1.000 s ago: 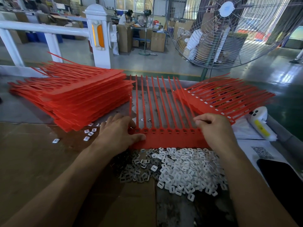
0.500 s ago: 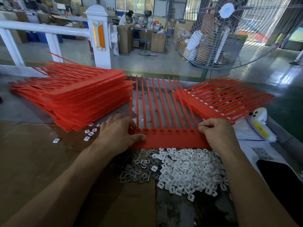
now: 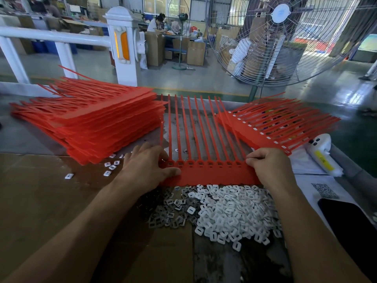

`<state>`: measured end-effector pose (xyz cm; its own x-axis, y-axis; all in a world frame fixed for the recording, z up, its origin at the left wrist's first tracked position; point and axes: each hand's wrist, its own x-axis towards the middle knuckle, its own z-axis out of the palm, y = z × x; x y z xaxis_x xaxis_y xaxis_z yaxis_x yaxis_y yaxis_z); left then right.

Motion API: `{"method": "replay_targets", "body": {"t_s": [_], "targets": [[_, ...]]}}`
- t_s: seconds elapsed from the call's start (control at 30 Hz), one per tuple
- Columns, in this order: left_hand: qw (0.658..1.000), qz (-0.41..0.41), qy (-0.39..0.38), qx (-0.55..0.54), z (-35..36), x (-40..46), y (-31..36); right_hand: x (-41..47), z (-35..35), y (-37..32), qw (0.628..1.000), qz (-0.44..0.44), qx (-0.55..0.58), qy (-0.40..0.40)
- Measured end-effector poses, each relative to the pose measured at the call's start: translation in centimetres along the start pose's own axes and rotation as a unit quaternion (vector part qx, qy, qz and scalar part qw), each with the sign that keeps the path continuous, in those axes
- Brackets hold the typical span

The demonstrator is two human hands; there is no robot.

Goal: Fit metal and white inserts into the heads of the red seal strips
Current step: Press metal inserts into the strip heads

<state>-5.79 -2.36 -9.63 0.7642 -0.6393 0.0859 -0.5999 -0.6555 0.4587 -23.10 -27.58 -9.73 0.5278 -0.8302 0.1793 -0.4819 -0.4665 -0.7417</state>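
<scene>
Left hand point(image 3: 146, 168) lies flat, fingers straight, pinning strip point(image 3: 212, 173) mid-surface; keep it there. Right hand point(image 3: 269, 166), fingers curled, pinches strip's right end. Square heads before fetching inserts point(image 3: 230, 213) near front edge.

Right hand point(image 3: 269, 166) sliding down from strip tails onto head row at right end of red seal strip sheet point(image 3: 214, 174), fingers curling tighter, knuckles now pressing on sheet edge. Left hand point(image 3: 146, 168) barely shifting.
</scene>
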Motion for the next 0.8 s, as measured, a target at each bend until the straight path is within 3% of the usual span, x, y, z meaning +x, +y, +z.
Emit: {"method": "replay_targets", "body": {"t_s": [0.8], "targets": [[1.000,0.001,0.006,0.000,0.10,-0.01,-0.11,-0.13,0.18,-0.14,0.999,0.007,-0.036,0.013]]}}
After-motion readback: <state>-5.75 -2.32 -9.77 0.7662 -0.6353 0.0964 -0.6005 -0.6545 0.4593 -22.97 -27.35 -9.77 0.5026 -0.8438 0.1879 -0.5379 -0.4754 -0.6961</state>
